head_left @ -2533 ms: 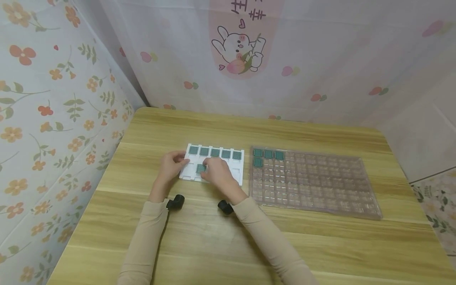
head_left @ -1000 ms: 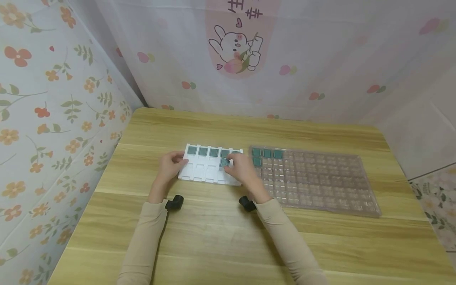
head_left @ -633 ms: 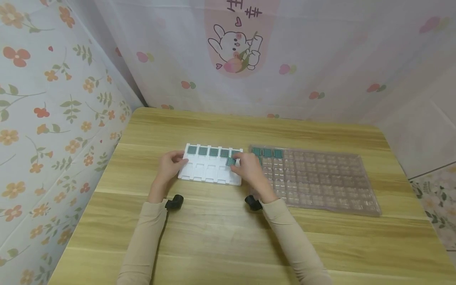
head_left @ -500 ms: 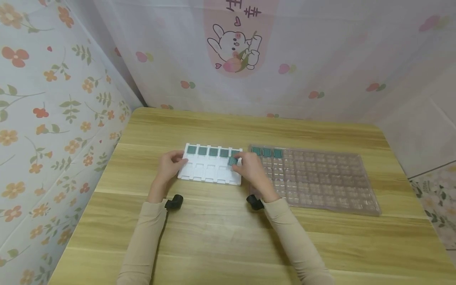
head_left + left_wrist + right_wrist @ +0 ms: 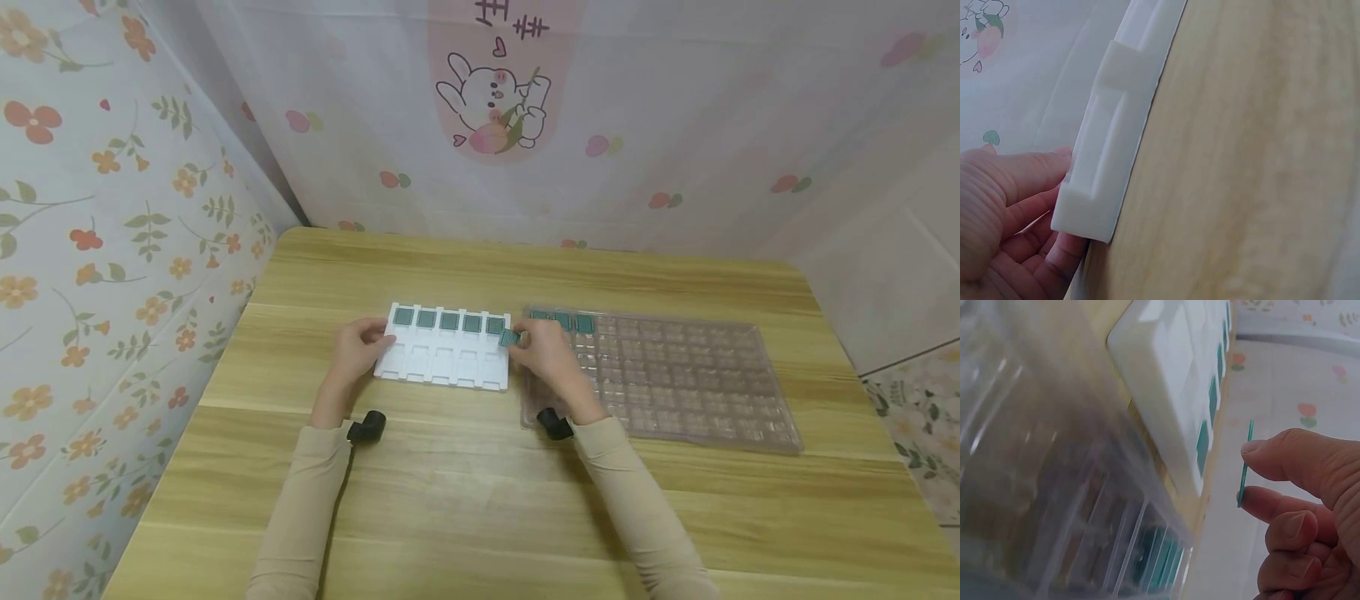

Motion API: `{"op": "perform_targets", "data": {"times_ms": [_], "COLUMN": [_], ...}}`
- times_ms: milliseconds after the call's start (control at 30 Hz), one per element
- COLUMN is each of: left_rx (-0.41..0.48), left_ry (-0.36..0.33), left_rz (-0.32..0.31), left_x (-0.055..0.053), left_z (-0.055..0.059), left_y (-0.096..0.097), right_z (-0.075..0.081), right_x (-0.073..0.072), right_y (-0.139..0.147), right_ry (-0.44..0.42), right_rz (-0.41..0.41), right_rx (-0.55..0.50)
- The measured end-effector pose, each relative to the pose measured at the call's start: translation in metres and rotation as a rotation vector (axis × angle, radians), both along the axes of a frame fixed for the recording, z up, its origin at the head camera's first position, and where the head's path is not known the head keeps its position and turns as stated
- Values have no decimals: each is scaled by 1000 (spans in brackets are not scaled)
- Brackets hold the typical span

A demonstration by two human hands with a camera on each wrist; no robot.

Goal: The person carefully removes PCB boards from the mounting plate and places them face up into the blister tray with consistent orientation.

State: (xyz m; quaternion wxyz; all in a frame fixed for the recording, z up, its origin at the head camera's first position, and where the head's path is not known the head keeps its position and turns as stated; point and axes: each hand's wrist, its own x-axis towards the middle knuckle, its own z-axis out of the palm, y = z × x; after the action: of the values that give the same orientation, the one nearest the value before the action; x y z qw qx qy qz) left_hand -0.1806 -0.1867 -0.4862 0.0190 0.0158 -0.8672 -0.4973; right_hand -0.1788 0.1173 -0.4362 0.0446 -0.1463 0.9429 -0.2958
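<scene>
My left hand (image 5: 358, 350) holds the left end of a white plastic tray (image 5: 444, 339), thumb at the edge and fingers below it in the left wrist view. Several square green chips (image 5: 449, 320) fill the tray's back row; its front-row pockets hold nothing. Between thumb and forefinger my right hand (image 5: 551, 358) pinches another thin green chip (image 5: 1245, 465), seen edge-on in the right wrist view. That chip is raised over the tray's right end, beside a clear compartment tray (image 5: 675, 383). Green chips (image 5: 584, 323) sit in the clear tray's back left corner, partly hidden by my right hand.
Both trays lie on a wood-grain table (image 5: 442, 517), a narrow gap between them. A printed curtain (image 5: 637, 108) hangs behind the table, and a floral cloth (image 5: 135, 275) on the left. Black wrist mounts (image 5: 367, 427) stick out at both sleeves.
My right hand has carried the pinched chip rightward from the white tray's front row to its right end, toward the clear tray. The left hand has stayed on the white tray.
</scene>
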Motion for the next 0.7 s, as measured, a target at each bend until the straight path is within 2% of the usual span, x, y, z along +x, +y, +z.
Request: {"op": "perform_targets", "data": {"times_ms": [300,533,700], "left_rx": [-1,4,9], "left_ry": [-2,-27,-24], "left_rz": [-1,0,-1], "left_x": [0,-1,-1], "left_z": [-1,-2,-3], "left_y": [0,0,-1], "right_z": [-3,-8,-10], "right_x": [-2,-2,-4], "right_y": [14,24,32], "right_ry": [37,26,44], "right_rz": [-8,-5,-12], "right_rx": [47,9,22]}}
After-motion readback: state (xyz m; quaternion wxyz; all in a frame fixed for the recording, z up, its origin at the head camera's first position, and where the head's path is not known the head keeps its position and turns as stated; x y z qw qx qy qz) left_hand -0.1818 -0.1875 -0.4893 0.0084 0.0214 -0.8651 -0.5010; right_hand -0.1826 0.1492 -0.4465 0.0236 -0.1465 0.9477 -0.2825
